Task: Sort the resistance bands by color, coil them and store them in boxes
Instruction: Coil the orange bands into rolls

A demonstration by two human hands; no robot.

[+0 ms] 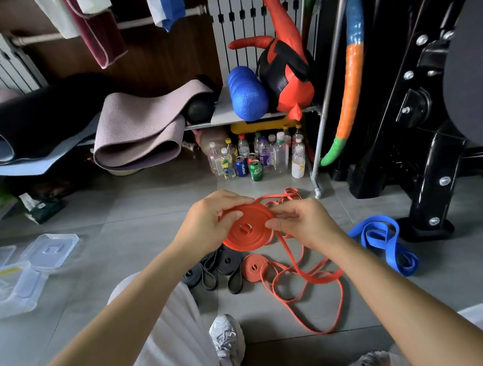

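Observation:
A flat orange coil (248, 231) of resistance band is held above the floor between both hands. My left hand (208, 223) grips its left edge, fingers curled over the top. My right hand (301, 221) pinches its right edge, where the loose orange tail (314, 281) runs down onto the tiles. A smaller orange coil (252, 268) lies on the floor below. Beside it lie coiled black bands (212, 269). An uncoiled blue band (383, 241) lies to the right. Clear plastic boxes (14, 284) with a lid (50, 249) sit at the left.
Bottles and cans (249, 156) stand under a metal shelf (258, 116) straight ahead. Rolled mats (140, 130) lie at the left back. A black machine frame (422, 151) fills the right. My shoe (226, 337) and pale trouser leg (165, 333) are in the foreground.

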